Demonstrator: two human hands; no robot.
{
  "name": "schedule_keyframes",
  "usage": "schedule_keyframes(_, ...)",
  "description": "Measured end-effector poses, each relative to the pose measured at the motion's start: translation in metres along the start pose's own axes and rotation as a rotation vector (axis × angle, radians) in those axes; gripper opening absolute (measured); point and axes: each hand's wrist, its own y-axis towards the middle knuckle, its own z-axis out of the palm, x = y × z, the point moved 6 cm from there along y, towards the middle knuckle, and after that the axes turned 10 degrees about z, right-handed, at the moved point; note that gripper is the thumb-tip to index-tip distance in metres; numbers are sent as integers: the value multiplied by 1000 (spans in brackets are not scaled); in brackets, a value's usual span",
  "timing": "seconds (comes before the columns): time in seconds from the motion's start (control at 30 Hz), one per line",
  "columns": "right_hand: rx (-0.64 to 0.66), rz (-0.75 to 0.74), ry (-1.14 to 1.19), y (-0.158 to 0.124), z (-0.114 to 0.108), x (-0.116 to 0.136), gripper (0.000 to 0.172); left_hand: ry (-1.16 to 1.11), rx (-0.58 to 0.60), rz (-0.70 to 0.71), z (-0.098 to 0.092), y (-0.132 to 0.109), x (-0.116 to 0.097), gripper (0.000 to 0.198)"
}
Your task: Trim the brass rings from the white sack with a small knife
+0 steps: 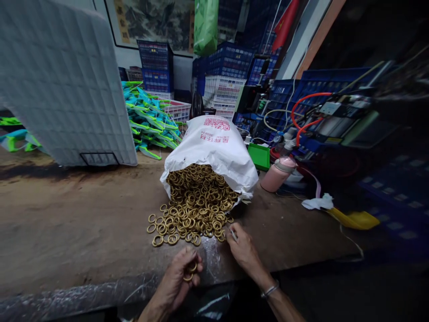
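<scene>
Brass-coloured rings [187, 217] spill in a heap from the mouth of a white sack [214, 150] lying on the table. My left hand [179, 273] is closed around a couple of brass-coloured rings [190, 270], just in front of the heap at the table's near edge. A thin grey tool [232, 234] is pinched in my right hand [243, 248]; its exact kind is too small to make out. That hand rests beside the right front of the heap, its fingertips close to the outermost rings.
A pale padded panel [73, 85] stands at the left, with turquoise and green plastic pieces [147, 118] piled behind it. To the right are a pink bottle [279, 173], a green tray [259, 156] and a machine with orange hoses [338, 120]. Blue crates [156, 67] are stacked behind.
</scene>
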Motion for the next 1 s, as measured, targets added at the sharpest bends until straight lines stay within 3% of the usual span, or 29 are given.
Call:
schedule_keyframes(0.07, 85, -22, 175, -6, 10, 15, 9, 135, 15, 108, 0, 3, -4, 26)
schedule_keyframes(0.23, 456, 85, 513, -27, 47, 47, 10, 461, 10, 384, -4, 8, -19, 32)
schedule_keyframes(0.37, 563, 225, 690, -36, 59, 55, 11, 616, 49, 538, -1, 3, -33, 22)
schedule_keyframes(0.53, 635, 301, 696, -44, 61, 57, 18, 754, 130, 602, 8, -5, -41, 16)
schedule_keyframes(0.67, 526, 132, 580, -42, 54, 61, 34, 783, 103, 622, 11, -8, -45, 17)
schedule_keyframes(0.77, 464, 65, 500, -40, 52, 61, 36, 750, 99, 588, 12, -8, -45, 19)
schedule_keyframes(1.0, 491, 11, 505, -43, 55, 65, 32, 495, 130, 202, 2, -5, -22, 30)
